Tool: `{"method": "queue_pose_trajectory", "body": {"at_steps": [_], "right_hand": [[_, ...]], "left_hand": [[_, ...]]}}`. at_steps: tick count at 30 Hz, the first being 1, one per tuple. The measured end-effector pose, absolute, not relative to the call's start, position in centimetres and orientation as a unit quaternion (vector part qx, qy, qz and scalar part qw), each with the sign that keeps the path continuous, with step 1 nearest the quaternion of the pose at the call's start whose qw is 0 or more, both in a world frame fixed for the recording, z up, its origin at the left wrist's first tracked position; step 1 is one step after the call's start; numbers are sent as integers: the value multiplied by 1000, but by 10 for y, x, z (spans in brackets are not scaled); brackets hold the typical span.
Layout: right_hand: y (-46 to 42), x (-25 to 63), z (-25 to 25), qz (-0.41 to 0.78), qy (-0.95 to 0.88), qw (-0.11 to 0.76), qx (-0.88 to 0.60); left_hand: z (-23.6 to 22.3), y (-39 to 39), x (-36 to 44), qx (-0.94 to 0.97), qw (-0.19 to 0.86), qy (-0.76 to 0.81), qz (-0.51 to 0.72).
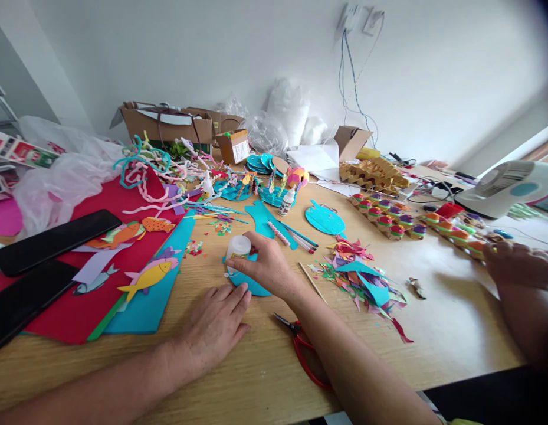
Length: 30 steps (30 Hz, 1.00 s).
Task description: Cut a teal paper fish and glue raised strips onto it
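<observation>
My right hand (267, 262) is closed round a small translucent plastic jar (238, 247) with a pale round lid. The jar stands over the edge of a blue paper disc (256, 288); whether it presses on the disc I cannot tell. My left hand (214, 321) lies flat on the wooden table, fingers stretched out, its fingertips at the disc's near left edge. Beside my right forearm are red-handled scissors (300, 339), partly hidden under it. A thin wooden stick (312, 282) lies just right of my right wrist.
Paper scraps (364, 274) are heaped on the right. Red and blue sheets (136, 313) with paper fish (152, 276) and black phones (56, 239) lie left. Glue bottles (286, 202) stand behind. Another person's hand (521, 268) rests far right near painted egg-carton strips (459, 236).
</observation>
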State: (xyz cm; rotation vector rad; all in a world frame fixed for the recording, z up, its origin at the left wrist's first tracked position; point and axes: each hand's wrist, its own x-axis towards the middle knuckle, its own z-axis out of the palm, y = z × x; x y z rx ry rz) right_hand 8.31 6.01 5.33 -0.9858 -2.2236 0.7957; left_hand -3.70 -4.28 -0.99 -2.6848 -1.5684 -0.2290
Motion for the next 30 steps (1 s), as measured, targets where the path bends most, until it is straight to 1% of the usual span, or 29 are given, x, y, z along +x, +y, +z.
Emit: {"method": "queue_pose_trajectory", "body": {"at_steps": [16,22,26,30], "right_hand": [[58,82,54,271,-843,275,-375],[56,81,54,260,-844,288,-371],[55,81,56,272,-839,285,-376],[54,80,56,290,-829,287,-382]], "left_hand": [[-9,-42,-36,-861,26,-505,-54],[-5,-42,-35,-859,12,-509,-51],[-6,-42,-36,-860,12,-507,-64],[-7,-42,-36,-861,16,-506,-49]]}}
